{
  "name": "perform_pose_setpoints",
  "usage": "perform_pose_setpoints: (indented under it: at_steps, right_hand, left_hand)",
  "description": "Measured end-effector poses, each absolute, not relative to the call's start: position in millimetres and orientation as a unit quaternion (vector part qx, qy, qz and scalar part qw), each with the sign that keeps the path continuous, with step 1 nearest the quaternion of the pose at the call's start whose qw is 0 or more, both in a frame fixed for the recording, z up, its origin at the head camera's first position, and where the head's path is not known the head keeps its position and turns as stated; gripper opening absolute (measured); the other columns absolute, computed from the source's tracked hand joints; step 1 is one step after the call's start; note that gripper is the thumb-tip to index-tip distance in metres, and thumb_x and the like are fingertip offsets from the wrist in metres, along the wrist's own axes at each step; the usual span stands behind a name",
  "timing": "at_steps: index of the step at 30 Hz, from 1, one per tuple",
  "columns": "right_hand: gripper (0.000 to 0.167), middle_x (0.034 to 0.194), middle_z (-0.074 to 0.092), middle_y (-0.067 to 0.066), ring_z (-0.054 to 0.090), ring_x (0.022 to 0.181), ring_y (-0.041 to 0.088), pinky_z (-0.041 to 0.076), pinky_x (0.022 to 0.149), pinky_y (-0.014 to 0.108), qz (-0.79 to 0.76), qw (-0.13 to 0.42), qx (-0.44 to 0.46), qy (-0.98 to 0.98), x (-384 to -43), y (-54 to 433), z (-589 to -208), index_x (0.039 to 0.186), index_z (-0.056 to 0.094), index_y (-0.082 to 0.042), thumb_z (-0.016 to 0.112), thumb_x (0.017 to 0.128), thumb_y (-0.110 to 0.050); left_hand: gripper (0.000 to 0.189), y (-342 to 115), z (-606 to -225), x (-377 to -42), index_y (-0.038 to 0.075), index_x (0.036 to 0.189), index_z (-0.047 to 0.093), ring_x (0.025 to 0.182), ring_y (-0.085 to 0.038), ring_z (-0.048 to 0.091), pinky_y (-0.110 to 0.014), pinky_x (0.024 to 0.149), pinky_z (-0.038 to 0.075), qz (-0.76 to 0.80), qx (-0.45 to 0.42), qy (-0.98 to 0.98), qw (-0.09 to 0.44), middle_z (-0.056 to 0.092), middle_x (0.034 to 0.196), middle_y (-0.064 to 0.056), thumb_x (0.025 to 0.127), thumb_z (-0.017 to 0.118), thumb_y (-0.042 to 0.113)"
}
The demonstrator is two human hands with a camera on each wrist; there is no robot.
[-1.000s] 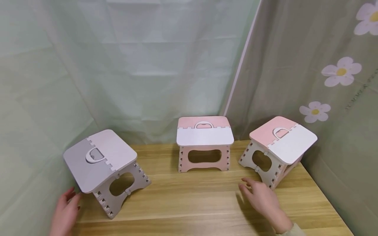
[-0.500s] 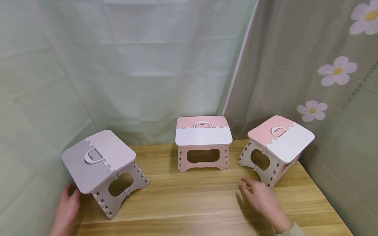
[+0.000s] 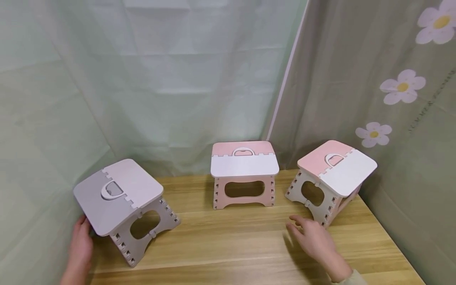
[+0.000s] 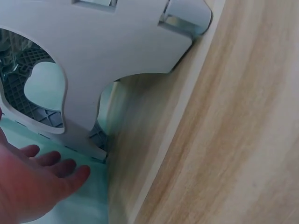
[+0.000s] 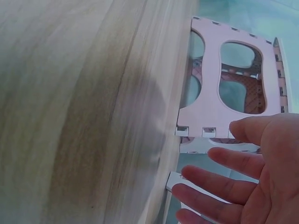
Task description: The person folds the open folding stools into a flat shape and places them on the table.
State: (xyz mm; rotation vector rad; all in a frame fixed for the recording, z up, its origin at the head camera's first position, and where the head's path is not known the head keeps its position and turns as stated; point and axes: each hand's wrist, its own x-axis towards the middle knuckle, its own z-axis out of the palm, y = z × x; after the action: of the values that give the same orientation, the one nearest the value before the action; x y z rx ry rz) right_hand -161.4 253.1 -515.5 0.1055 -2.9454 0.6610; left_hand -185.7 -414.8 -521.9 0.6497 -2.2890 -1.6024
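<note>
A grey and pale pink folding step stool (image 3: pixel 139 182) stands unfolded at the left. My left hand (image 3: pixel 80 247) is at its outer left side, fingertips partly hidden behind the seat's edge. In the left wrist view the fingers of that hand (image 4: pixel 35 186) are loosely extended beside the stool's leg panel (image 4: pixel 88 42); contact cannot be told. My right hand (image 3: pixel 313 239) hovers over the wooden table with relaxed, spread fingers and holds nothing. Nearest to it is a pink and white folding stool (image 3: pixel 350 174) at the right. Another pink and white folding stool (image 3: pixel 244 164) stands at the back middle.
The wooden table (image 3: pixel 213 245) has its right edge running diagonally at lower right. Pale green curtains (image 3: pixel 171 87) hang close behind and at the left. A grey-brown curtain with printed flowers (image 3: pixel 320 87) hangs at the right.
My left hand has moved forward and up along the grey stool's left side, its fingertips passing behind the seat edge. My right hand stays almost still. The view has shifted slightly.
</note>
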Motion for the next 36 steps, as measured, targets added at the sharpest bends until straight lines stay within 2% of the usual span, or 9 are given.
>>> perform_pose_setpoints:
  at_steps: [7, 12, 19, 23, 26, 29, 32, 33, 36]
  right_hand:
    - [0.038, 0.124, 0.076, 0.015, 0.073, 0.110, 0.039, 0.057, 0.091, 0.060, 0.213, 0.073, 0.044, -0.973, -161, 253, -516, 0.133, 0.075, -0.010, 0.070, 0.105, -0.037]
    - [0.038, 0.124, 0.076, 0.014, 0.073, 0.110, 0.039, 0.057, 0.092, 0.060, 0.211, 0.075, 0.048, -0.973, -161, 253, -515, 0.132, 0.075, -0.011, 0.070, 0.105, -0.037]
    - [0.037, 0.125, 0.076, 0.014, 0.073, 0.111, 0.039, 0.056, 0.093, 0.060, 0.213, 0.069, 0.050, -0.973, -160, 251, -513, 0.132, 0.075, -0.011, 0.071, 0.105, -0.036]
    - [0.038, 0.125, 0.076, 0.014, 0.073, 0.111, 0.039, 0.056, 0.093, 0.060, 0.212, 0.073, 0.052, -0.973, -160, 251, -513, 0.132, 0.075, -0.011, 0.070, 0.105, -0.037]
    - [0.039, 0.126, 0.076, 0.015, 0.073, 0.112, 0.039, 0.056, 0.094, 0.060, 0.213, 0.074, 0.049, -0.973, -161, 251, -513, 0.133, 0.075, -0.011, 0.070, 0.106, -0.038]
    - [0.041, 0.128, 0.075, 0.015, 0.072, 0.113, 0.040, 0.056, 0.094, 0.061, 0.215, 0.072, 0.046, -0.973, -161, 250, -513, 0.135, 0.074, -0.010, 0.069, 0.106, -0.039]
    - [0.042, 0.129, 0.074, 0.016, 0.072, 0.114, 0.041, 0.056, 0.094, 0.061, 0.216, 0.073, 0.045, -0.973, -161, 251, -514, 0.136, 0.073, -0.010, 0.069, 0.106, -0.039]
    - [0.042, 0.129, 0.074, 0.015, 0.072, 0.114, 0.040, 0.056, 0.094, 0.061, 0.216, 0.073, 0.045, -0.973, -161, 250, -514, 0.136, 0.073, -0.010, 0.069, 0.106, -0.039]
    - [0.041, 0.129, 0.075, 0.014, 0.072, 0.114, 0.040, 0.056, 0.093, 0.061, 0.217, 0.075, 0.046, -0.972, -161, 250, -513, 0.136, 0.074, -0.011, 0.069, 0.106, -0.039]
  left_hand:
    - [0.060, -419, -526, -190, 0.005, 0.171, 0.005, 0.163, -0.029, 0.002, -0.037, 0.130, 0.002, -0.561, 0.205, -0.790, 0.138, 0.004, 0.177, -0.020, 0.117, 0.012, 0.031]
    - [0.061, -422, -526, -194, 0.002, 0.170, 0.005, 0.163, -0.029, 0.000, -0.035, 0.130, 0.001, -0.558, 0.201, -0.792, 0.143, 0.005, 0.176, -0.023, 0.117, 0.009, 0.032]
    - [0.062, -426, -524, -200, 0.009, 0.172, 0.005, 0.162, -0.018, -0.002, -0.030, 0.128, -0.002, -0.595, 0.208, -0.763, 0.144, 0.002, 0.179, -0.013, 0.117, 0.012, 0.038]
    - [0.059, -424, -525, -202, 0.015, 0.173, 0.014, 0.159, -0.009, 0.008, -0.026, 0.127, 0.004, -0.604, 0.212, -0.752, 0.161, 0.016, 0.176, -0.004, 0.118, 0.014, 0.038]
    - [0.057, -426, -529, -206, 0.020, 0.171, 0.022, 0.154, -0.005, 0.018, -0.018, 0.122, 0.011, -0.601, 0.204, -0.751, 0.181, 0.031, 0.165, 0.001, 0.118, 0.017, 0.042]
    - [0.059, -428, -532, -206, 0.013, 0.170, 0.024, 0.154, -0.008, 0.020, -0.018, 0.122, 0.012, -0.585, 0.187, -0.766, 0.191, 0.031, 0.164, -0.006, 0.118, 0.017, 0.040]
    - [0.061, -430, -534, -206, 0.003, 0.168, 0.022, 0.156, -0.015, 0.019, -0.021, 0.124, 0.011, -0.561, 0.172, -0.785, 0.197, 0.029, 0.165, -0.019, 0.118, 0.016, 0.038]
    - [0.062, -426, -529, -204, -0.001, 0.168, 0.018, 0.158, -0.020, 0.016, -0.026, 0.126, 0.009, -0.551, 0.172, -0.794, 0.190, 0.024, 0.167, -0.025, 0.118, 0.014, 0.036]
    - [0.060, -426, -530, -202, -0.009, 0.164, 0.018, 0.159, -0.038, 0.017, -0.029, 0.127, 0.007, -0.505, 0.140, -0.829, 0.196, 0.024, 0.164, -0.036, 0.118, 0.012, 0.030]
